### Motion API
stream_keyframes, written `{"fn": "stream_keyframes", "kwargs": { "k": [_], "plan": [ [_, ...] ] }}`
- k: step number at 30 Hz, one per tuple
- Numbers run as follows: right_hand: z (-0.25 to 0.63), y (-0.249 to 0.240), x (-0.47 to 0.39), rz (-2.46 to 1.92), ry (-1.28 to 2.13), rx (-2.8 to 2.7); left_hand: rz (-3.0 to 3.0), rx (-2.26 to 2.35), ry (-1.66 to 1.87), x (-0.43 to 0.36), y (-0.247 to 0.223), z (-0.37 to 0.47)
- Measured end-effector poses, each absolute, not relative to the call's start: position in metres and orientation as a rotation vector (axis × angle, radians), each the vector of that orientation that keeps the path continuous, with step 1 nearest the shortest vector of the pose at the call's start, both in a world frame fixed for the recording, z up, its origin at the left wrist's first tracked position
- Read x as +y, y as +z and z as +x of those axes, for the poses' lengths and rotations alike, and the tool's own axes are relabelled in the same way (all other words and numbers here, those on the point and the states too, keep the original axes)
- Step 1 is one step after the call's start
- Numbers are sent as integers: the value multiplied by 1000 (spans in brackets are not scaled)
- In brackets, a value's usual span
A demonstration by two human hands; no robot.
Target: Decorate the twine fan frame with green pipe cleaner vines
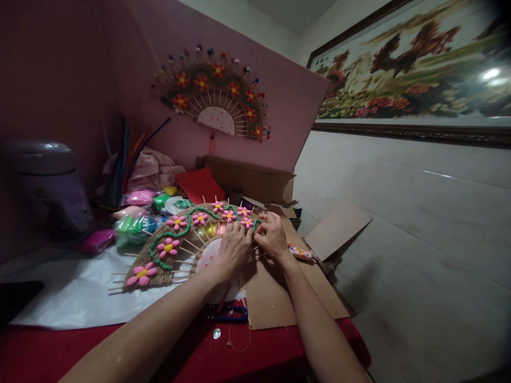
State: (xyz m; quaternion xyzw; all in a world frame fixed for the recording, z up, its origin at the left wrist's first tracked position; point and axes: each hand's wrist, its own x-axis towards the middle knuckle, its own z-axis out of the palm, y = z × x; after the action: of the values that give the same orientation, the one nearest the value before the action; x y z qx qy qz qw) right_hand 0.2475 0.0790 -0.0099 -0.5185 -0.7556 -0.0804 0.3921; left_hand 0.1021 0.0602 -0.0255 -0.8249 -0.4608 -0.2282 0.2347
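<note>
A twine-wrapped fan [136, 260] with thin sticks lies in front of me, decorated with pink flowers [168, 247] with yellow centres. A wavy green clay strip [187, 226] runs along its band. My left hand [235, 247] rests over the fan's right part, fingers bent and pressed onto it. Close beside it, my right hand [272, 234] pinches the green strip near the fan's right side, thumb and forefinger together. The right end of the fan is hidden behind my hands. A half-round white centre piece with red spots [208, 256] shows by my left wrist.
Bagged coloured clay [133, 229] lies at the left, near a thermos-like container [50, 181]. Cardboard [265, 303] sits under my right arm. Blue-handled scissors [227, 313] lie at the front on the red cloth [179, 346]. A similar finished-looking fan [215, 101] hangs behind.
</note>
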Motion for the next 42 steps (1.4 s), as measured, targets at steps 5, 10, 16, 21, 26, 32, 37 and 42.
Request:
{"fn": "stream_keyframes", "kwargs": {
  "k": [5, 10, 16, 21, 26, 32, 37, 42],
  "plan": [
    [249, -8, 77, -1255, -150, -1918, -2272, -1279, -623, 60, -25, 102],
    [253, -5, 75, -1283, -69, -1918, -2270, -1265, -618, 59, -24, 102],
    [262, 3, 75, -1141, 105, -1905, -2265, -1290, -616, 56, -22, 102],
    [266, 19, 64, -991, 453, -1824, -2267, -1284, -613, 56, -22, 102],
    [266, 27, 51, -758, 888, -1525, -2273, -1285, -609, 58, -24, 102],
    [264, 35, 44, -687, 850, -1338, -2283, -1285, -620, 55, -22, 102],
    [264, 35, 44, -754, 767, -1412, -2272, -1253, -724, 52, -15, 100],
    [260, 28, 48, -733, 904, -1468, -2175, -1193, -1246, 48, -4, 94]
  ]
}}
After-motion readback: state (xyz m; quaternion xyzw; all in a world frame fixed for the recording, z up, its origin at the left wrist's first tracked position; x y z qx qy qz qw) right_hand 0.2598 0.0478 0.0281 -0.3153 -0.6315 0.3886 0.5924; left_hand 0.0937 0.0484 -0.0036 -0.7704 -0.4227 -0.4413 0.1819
